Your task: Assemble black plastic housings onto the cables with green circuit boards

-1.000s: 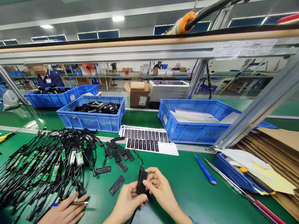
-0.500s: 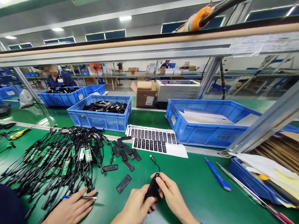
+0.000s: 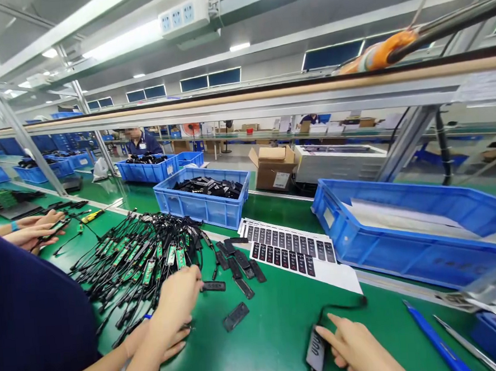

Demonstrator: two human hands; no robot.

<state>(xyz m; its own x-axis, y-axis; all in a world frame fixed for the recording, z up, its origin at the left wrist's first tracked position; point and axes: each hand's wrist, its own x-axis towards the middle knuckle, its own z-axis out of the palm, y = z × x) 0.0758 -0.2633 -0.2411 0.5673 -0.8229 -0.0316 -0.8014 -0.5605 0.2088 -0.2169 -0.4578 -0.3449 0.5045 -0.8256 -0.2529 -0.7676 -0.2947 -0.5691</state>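
Note:
My right hand [image 3: 356, 341] is at the front right, finger and thumb closed at the edge of a slim black cabled case [image 3: 316, 350] with a row of slots in its face. Its cable curves away over the green bench. My left hand [image 3: 181, 295] reaches across the front with curled fingers, at the right edge of a pile of black cables with green circuit boards [image 3: 148, 273]. Its fingertips are partly hidden, close to a black slotted cover [image 3: 213, 286]. More black covers [image 3: 238, 259] lie to the right. Under my left wrist is a co-worker's hand [image 3: 174, 347].
Label sheets [image 3: 293, 244] lie behind the covers. Blue bins [image 3: 202, 202] stand along the back, a larger bin [image 3: 402, 237] at right. A blue cutter [image 3: 436, 336] and tweezers [image 3: 471, 340] lie right. A co-worker's sleeve [image 3: 33, 316] fills the left front.
My left hand has let go of the case and moved left to the cable pile, over the co-worker's hand. My right hand has turned the case slotted face up. The view has swung left.

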